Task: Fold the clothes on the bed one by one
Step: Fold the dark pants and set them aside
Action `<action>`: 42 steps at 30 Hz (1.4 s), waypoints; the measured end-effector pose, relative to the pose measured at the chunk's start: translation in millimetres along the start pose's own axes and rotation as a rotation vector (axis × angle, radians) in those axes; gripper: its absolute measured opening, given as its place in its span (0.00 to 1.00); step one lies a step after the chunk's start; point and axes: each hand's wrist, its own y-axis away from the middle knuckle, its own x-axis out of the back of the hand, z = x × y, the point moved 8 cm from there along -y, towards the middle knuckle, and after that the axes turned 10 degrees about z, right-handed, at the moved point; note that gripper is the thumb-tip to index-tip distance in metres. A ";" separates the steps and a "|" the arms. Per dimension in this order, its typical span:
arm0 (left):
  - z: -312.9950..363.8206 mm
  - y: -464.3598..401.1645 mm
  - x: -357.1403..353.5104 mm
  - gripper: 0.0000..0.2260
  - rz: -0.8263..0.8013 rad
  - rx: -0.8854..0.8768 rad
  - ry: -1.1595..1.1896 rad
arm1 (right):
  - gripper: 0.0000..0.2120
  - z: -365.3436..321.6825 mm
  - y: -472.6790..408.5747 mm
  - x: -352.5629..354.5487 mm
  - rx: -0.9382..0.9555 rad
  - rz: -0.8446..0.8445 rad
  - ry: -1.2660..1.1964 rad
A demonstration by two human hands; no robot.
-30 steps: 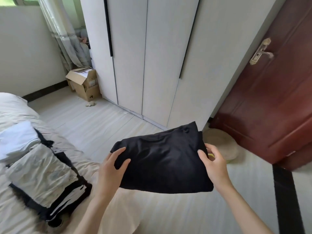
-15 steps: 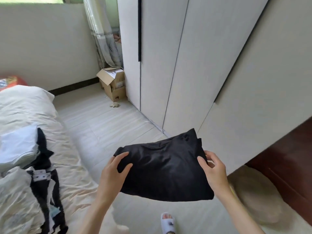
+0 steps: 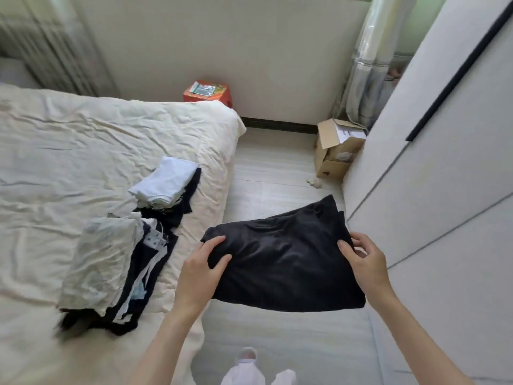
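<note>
Turned from wardrobe to bed (image 3: pixel 83 140) | left hand (image 3: pixel 198 273), right hand (image 3: pixel 366 262) both pinching folded black garment (image 3: pixel 286 262) | stacking next, I reckon.

Both forearms come up from the bottom edge of the frame and are bare to the wrist, with no sleeve, watch, bracelet or ring showing on either. The left hand (image 3: pixel 198 269) sits just left of the frame's centre and the right hand (image 3: pixel 366 263) to the right of centre; the fingers (image 3: pixel 215 241) are slim with short, plain nails. At the bottom centre, pale white trousers (image 3: pixel 244 376) and a light-coloured slipper (image 3: pixel 247 354) with an open toe show, somewhat blurred.
</note>
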 end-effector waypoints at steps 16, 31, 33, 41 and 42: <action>-82.7 -157.0 33.6 0.17 0.477 0.450 -0.169 | 0.07 -114.8 -209.3 -325.6 0.173 -0.649 0.110; -147.9 -245.4 -16.8 0.18 0.708 0.893 -0.171 | 0.07 -131.4 -295.3 -564.2 0.266 -1.126 0.383; -152.8 -259.0 -8.0 0.18 0.740 0.913 -0.197 | 0.07 -139.3 -295.3 -588.0 0.272 -1.157 0.390; -193.4 -300.9 28.4 0.18 0.842 0.860 -0.251 | 0.08 -144.8 -281.9 -674.8 0.223 -1.180 0.345; -209.8 -301.4 21.6 0.20 0.785 0.898 -0.209 | 0.09 -135.1 -280.5 -683.5 0.213 -1.182 0.379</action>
